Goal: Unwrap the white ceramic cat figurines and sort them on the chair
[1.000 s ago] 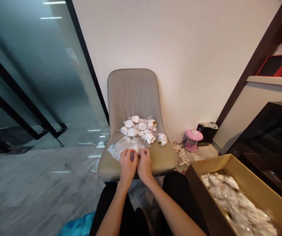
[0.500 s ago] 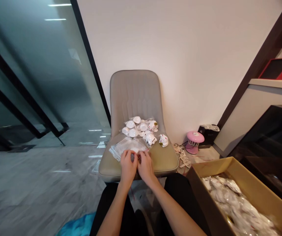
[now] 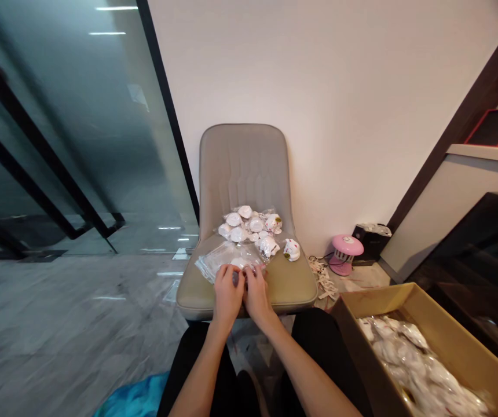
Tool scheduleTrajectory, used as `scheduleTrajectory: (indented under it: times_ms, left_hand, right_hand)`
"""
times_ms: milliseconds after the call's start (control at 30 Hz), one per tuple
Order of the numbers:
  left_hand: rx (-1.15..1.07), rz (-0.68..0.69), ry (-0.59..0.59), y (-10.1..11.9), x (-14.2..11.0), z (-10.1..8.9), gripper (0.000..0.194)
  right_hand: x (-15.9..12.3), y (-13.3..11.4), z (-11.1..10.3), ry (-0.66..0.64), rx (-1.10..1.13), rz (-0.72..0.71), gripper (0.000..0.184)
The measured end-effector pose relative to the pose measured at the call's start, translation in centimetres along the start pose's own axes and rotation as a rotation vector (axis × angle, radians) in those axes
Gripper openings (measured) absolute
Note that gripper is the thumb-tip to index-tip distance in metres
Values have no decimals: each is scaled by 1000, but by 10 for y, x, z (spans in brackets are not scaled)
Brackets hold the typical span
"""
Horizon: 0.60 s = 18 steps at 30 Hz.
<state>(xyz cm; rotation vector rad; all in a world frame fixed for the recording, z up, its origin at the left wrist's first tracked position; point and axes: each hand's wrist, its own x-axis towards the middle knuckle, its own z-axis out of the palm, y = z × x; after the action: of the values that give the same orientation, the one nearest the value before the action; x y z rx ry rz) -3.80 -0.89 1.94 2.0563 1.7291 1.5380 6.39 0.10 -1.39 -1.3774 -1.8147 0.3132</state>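
My left hand (image 3: 228, 291) and my right hand (image 3: 256, 292) are side by side over the front of the chair seat (image 3: 292, 284). Both have their fingers curled in, pinching a clear plastic bag (image 3: 241, 262) with something white in it, mostly hidden by the fingers. Flat clear bags (image 3: 214, 260) lie fanned out just beyond my left hand. Behind them is a pile of bagged white figurines (image 3: 249, 225). To the right of the pile, a white lucky cat figurine (image 3: 291, 249) with red and gold marks sits unbagged on the seat.
A cardboard box (image 3: 379, 292) full of bagged white figurines (image 3: 414, 359) stands at my right knee. A pink lamp-like device (image 3: 346, 253) and a black box (image 3: 370, 242) are by the wall. Glass doors (image 3: 101, 116) are at left; blue fabric (image 3: 134, 397) lies on the floor.
The view has shifted slightly, so the chair and things sit a little further right. My fingers have moved only slightly on the bag; both hands stay together at the same spot.
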Motion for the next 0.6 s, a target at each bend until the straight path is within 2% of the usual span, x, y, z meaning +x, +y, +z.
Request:
scheduleTrajectory:
  times_ms: [133, 300, 600]
  left_hand:
    - [-5, 4, -11, 3, -1, 1, 10]
    - [-10, 13, -17, 2, -2, 1, 10]
    - [-1, 17, -23, 1, -2, 2, 11]
  right_hand:
    - [3, 4, 3, 3, 43, 37, 30]
    - [4, 5, 6, 41, 70, 64, 24]
    - [3, 1, 9, 48, 33, 89, 34]
